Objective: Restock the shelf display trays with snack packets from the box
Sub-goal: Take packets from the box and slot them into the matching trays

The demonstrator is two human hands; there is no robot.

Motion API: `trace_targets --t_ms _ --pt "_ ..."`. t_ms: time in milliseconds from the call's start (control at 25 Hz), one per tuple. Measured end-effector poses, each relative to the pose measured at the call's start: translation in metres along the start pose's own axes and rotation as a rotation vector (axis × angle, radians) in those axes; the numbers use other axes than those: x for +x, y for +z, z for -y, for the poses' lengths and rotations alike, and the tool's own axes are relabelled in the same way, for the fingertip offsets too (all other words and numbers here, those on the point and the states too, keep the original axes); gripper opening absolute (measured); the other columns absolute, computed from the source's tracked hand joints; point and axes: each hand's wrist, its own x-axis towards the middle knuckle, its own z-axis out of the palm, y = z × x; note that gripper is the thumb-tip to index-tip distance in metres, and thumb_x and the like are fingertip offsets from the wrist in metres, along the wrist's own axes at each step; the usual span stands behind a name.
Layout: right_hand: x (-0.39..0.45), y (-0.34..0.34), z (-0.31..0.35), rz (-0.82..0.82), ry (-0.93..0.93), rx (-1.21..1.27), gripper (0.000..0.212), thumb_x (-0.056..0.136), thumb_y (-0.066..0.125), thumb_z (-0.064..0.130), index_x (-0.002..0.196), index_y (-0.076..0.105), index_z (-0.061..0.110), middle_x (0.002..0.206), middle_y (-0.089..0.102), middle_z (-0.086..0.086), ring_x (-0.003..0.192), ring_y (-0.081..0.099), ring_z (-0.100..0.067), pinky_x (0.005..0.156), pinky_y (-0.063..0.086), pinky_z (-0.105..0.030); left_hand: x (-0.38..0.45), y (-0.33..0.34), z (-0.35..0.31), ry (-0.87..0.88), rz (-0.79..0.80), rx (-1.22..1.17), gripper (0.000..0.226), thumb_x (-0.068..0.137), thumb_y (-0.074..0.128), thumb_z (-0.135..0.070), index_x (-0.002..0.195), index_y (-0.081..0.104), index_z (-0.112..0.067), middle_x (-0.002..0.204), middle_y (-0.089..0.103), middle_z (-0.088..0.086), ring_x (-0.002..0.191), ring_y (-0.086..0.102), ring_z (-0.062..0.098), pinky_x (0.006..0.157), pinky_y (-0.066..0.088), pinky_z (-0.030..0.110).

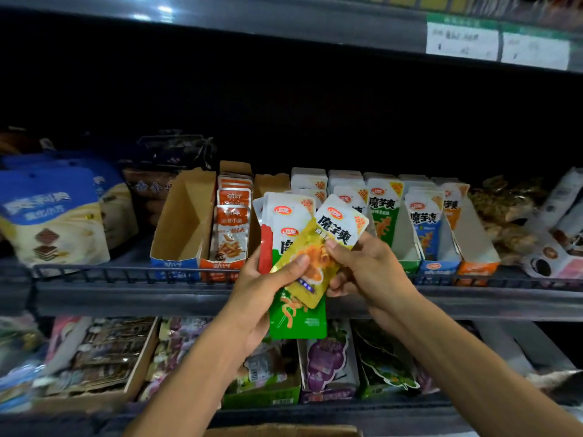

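Observation:
My left hand (263, 290) grips a fanned stack of snack packets (285, 222), white-topped with red and green lower parts, in front of the middle shelf. My right hand (366, 266) pinches a yellow packet (318, 250) that lies tilted across the front of that stack. Behind them on the shelf stand display trays: an empty brown-and-blue one (181, 225), an orange one with fish-snack packets (232, 228), then green (386, 216), blue (427, 222) and orange (473, 234) trays with similar white-topped packets. The cardboard box's rim (284, 430) shows at the bottom edge.
A low wire rail (126, 272) runs along the shelf front. Large blue-and-cream bags (53, 216) sit at left, loose bags of snacks (508, 212) at right. The shelf below holds trays of mixed packets (328, 361). Price labels (498, 45) hang on the upper shelf edge.

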Motion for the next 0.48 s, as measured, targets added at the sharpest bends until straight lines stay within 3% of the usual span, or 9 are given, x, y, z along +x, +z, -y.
trace_targets --t_ms 120,240,360,480 --pt "0.004 0.001 0.003 -0.063 0.099 0.186 0.017 0.095 0.059 0.022 0.105 0.054 0.009 0.080 0.065 -0.012 0.045 0.057 -0.014 0.045 0.054 -0.028 0.000 -0.002 -0.002 0.017 0.028 0.027 0.058 0.059 0.078 -0.004 0.114 0.063 -0.014 0.102 0.077 0.009 0.093 0.073 0.027 0.083 0.057 0.041" --pt "0.016 -0.010 0.016 -0.179 0.019 0.212 0.016 0.097 0.055 0.020 0.110 0.054 0.011 0.091 0.071 -0.013 0.051 0.061 -0.016 0.043 0.053 -0.026 0.002 -0.003 -0.003 0.041 -0.018 0.023 0.058 0.055 0.078 0.001 0.109 0.064 -0.015 0.095 0.078 0.005 0.082 0.075 0.020 0.072 0.059 0.034" --pt "0.042 -0.043 0.041 -0.408 -0.355 -0.121 0.017 0.097 0.056 0.018 0.113 0.054 0.013 0.097 0.069 -0.004 0.055 0.060 -0.011 0.045 0.051 -0.022 0.006 -0.009 -0.006 0.038 -0.087 -0.009 0.060 0.054 0.079 -0.001 0.110 0.064 -0.016 0.094 0.079 0.002 0.078 0.076 0.017 0.065 0.058 0.031" --pt "0.071 -0.064 0.051 -0.357 -0.469 -0.462 0.015 0.097 0.056 0.009 0.112 0.055 0.012 0.084 0.065 0.000 0.058 0.059 -0.012 0.047 0.049 -0.021 0.007 -0.010 -0.008 0.037 -0.112 -0.006 0.062 0.054 0.079 -0.003 0.112 0.063 -0.015 0.094 0.079 0.000 0.078 0.076 0.015 0.062 0.056 0.028"
